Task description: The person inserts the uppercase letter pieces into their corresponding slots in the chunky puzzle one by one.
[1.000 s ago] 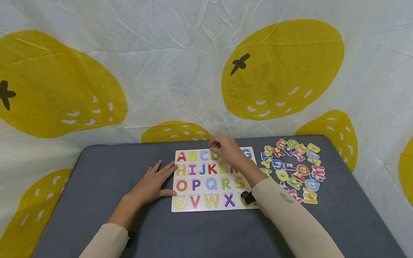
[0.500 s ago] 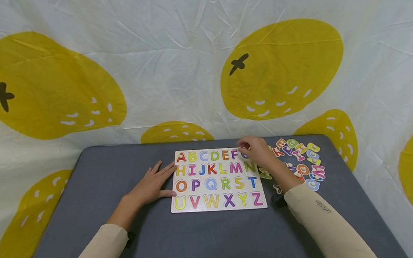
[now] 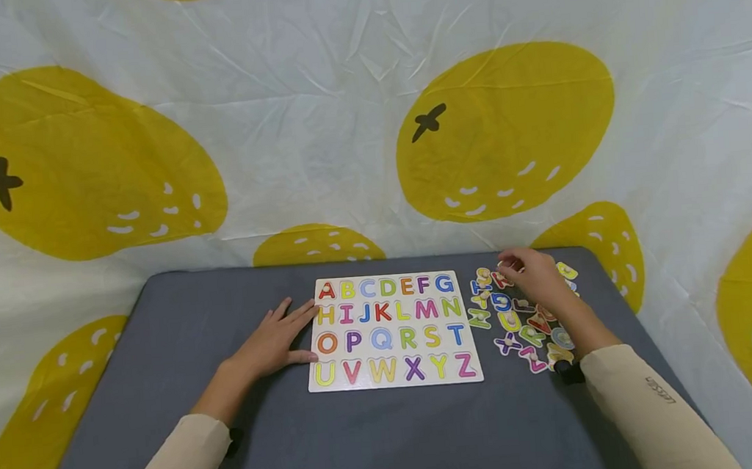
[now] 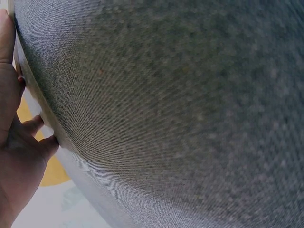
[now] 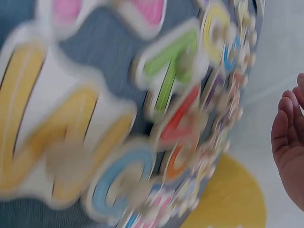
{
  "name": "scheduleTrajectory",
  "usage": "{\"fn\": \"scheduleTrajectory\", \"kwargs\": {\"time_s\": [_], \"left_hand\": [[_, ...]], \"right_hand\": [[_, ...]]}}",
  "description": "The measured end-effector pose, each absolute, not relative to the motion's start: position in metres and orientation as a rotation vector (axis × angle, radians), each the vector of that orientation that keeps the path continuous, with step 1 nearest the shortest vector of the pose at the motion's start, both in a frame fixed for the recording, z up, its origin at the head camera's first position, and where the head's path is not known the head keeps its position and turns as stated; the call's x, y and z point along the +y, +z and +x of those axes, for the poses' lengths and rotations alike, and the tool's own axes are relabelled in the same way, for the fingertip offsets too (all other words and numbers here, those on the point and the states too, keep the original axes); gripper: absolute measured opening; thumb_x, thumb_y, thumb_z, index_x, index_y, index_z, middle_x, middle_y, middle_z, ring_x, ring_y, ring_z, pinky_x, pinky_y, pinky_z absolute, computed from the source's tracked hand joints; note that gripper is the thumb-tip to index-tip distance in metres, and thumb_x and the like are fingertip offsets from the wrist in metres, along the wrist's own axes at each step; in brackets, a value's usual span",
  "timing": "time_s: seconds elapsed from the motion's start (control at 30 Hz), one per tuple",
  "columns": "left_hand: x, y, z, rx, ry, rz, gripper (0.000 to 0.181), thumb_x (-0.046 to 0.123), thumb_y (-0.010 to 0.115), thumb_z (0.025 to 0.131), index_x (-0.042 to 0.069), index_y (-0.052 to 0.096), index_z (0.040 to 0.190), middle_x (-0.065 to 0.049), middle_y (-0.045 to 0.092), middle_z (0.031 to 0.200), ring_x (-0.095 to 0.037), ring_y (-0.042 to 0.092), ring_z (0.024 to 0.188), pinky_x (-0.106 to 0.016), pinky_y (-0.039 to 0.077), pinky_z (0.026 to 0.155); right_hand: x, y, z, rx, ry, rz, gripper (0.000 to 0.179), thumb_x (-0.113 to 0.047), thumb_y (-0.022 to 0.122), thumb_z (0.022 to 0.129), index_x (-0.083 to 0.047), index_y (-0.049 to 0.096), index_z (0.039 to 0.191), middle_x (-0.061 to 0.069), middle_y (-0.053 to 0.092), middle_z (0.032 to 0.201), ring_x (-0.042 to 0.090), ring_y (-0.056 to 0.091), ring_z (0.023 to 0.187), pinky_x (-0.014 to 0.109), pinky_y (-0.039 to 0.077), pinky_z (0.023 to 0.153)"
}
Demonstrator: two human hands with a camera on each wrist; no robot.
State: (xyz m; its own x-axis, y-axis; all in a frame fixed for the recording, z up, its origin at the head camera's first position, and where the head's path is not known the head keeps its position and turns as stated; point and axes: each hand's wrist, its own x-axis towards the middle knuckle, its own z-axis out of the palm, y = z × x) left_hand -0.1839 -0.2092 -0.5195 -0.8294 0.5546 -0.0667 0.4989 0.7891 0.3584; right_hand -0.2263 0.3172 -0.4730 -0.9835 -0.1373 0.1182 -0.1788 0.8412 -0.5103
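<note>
head view: left hand (image 3: 275, 344), spread, touches board (image 3: 393, 324) at left edge; right hand (image 3: 533, 276), pinch unclear, over letters (image 3: 532, 335) near far edge of desk (image 3: 379, 440).

Well, it's a curtained-in nook, wrinkled white fabric sheeting (image 3: 315, 136) printed with big yellow lemon-like fruits (image 3: 507, 132) stretching across the front and round both sides, right up against a flat table under dark grey woven cloth (image 3: 366, 441)! Makeshift booth, by the look of it; home or studio beyond, the sheeting hides that.
</note>
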Motion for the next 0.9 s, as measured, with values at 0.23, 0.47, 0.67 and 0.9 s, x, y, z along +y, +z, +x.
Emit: {"fn": "scheduleTrajectory", "kwargs": {"time_s": [0.23,0.47,0.67,0.9], "left_hand": [[-0.21,-0.525,-0.182,2.813,0.48,0.861,0.094,0.055,0.075,0.088,0.015,0.035,0.163,-0.008,0.032,0.169,-0.054,0.021,0.153,-0.076,0.023,0.116],[-0.211,-0.524,-0.184,2.815,0.48,0.829,0.095,0.055,0.076,0.087,0.018,0.034,0.163,-0.005,0.03,0.17,-0.052,0.019,0.155,-0.075,0.022,0.117],[-0.21,-0.523,-0.183,2.81,0.472,0.823,0.096,0.057,0.075,0.087,0.016,0.034,0.163,-0.006,0.031,0.17,-0.052,0.019,0.155,-0.075,0.023,0.117],[-0.21,-0.521,-0.183,2.805,0.485,0.82,0.096,0.057,0.075,0.087,0.016,0.033,0.163,-0.006,0.031,0.17,-0.051,0.019,0.155,-0.074,0.021,0.118]], "right_hand": [[0.361,-0.474,-0.219,-2.923,0.761,0.098,0.03,-0.021,0.065,0.103,0.0,0.07,0.124,0.019,0.072,0.107,0.036,0.065,0.096,0.047,0.055,0.079],[0.4,-0.49,-0.226,-2.935,0.736,-0.125,0.038,-0.025,0.066,0.102,0.006,0.065,0.125,0.028,0.066,0.111,0.04,0.059,0.097,0.057,0.05,0.087],[0.423,-0.498,-0.231,-2.946,0.766,-0.277,0.041,-0.023,0.063,0.104,0.011,0.06,0.126,0.031,0.062,0.114,0.041,0.056,0.095,0.055,0.052,0.086],[0.433,-0.498,-0.234,-2.996,0.785,-0.449,0.042,-0.029,0.061,0.105,0.01,0.061,0.119,0.029,0.061,0.108,0.04,0.054,0.093,0.044,0.051,0.077]]}}
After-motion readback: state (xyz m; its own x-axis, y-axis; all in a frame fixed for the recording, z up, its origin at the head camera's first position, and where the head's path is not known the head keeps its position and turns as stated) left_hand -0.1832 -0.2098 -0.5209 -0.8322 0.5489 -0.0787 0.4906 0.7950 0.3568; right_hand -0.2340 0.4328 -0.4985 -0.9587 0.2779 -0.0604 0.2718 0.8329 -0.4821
